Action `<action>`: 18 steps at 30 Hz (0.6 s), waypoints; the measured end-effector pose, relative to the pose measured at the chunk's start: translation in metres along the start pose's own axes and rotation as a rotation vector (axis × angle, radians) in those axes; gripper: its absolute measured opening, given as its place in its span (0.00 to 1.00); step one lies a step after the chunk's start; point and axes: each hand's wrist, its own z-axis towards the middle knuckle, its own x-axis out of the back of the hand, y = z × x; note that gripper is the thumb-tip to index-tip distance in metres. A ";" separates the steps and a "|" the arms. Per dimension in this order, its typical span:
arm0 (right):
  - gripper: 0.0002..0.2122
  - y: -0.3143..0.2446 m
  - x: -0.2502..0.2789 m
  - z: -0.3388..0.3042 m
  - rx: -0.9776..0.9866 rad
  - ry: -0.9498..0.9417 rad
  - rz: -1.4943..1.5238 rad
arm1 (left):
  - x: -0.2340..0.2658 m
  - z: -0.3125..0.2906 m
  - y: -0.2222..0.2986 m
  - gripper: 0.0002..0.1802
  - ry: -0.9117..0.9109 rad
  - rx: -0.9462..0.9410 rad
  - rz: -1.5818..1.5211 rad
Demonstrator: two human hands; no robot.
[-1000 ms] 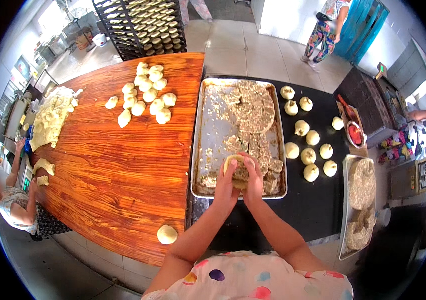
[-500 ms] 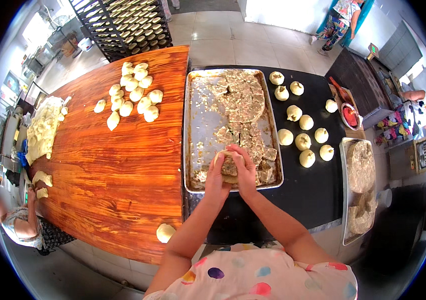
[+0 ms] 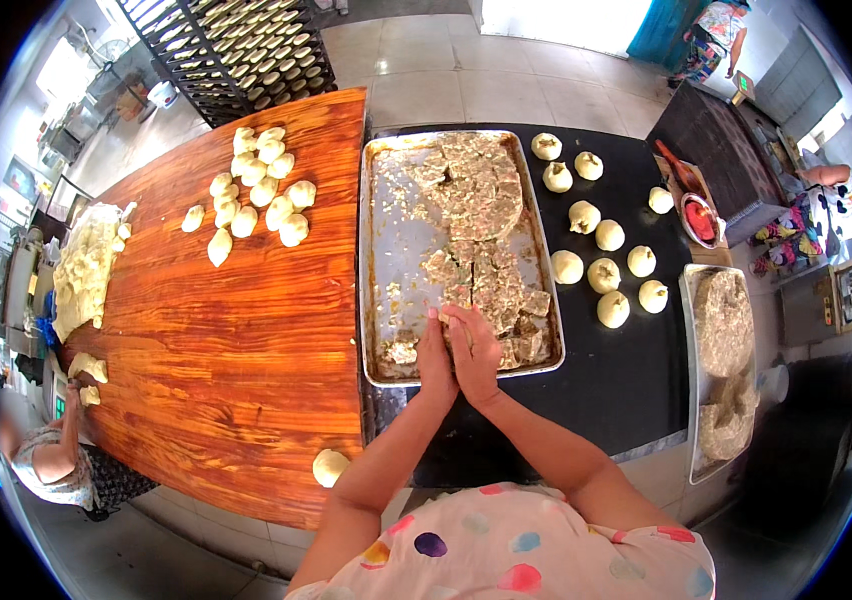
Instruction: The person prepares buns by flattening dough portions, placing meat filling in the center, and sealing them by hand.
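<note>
Over the near end of a metal tray (image 3: 367, 250), my left hand (image 3: 435, 362) and my right hand (image 3: 474, 352) are closed together around a piece of dough (image 3: 446, 316). The palms and fingers cover nearly all of it; only a sliver shows near the fingertips. Crumbly brownish filling (image 3: 483, 200), cut partly into blocks, fills the tray's right side, with loose crumbs on its left. On the black worktop (image 3: 586, 400) to the right sit several round dough balls (image 3: 609, 235) with gathered tops.
Several dough pieces (image 3: 264, 190) and a single ball (image 3: 330, 467) lie on the wooden table (image 3: 226, 340). A dough slab (image 3: 86, 265) lies far left, near a co-worker (image 3: 56, 462). Right are another filling tray (image 3: 691, 400) and a red-filled bowl (image 3: 700, 220). A loaded rack (image 3: 201, 60) stands behind.
My hands have closed in around the dough, and the filling that showed between them is now hidden. The view has shifted slightly. A person at the back has moved right.
</note>
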 end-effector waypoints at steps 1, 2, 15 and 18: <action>0.12 0.002 0.003 0.001 -0.052 -0.047 0.039 | 0.004 0.006 -0.003 0.29 -0.001 0.002 0.017; 0.13 0.003 0.005 0.001 -0.106 -0.093 0.080 | 0.008 0.010 -0.005 0.31 0.001 0.005 0.036; 0.13 0.011 0.025 0.029 -0.559 0.170 0.940 | -0.010 0.004 0.009 0.35 -0.440 0.082 -0.071; 0.07 0.011 -0.001 0.017 -0.264 0.259 0.623 | -0.035 -0.013 -0.003 0.25 -0.174 0.024 -0.146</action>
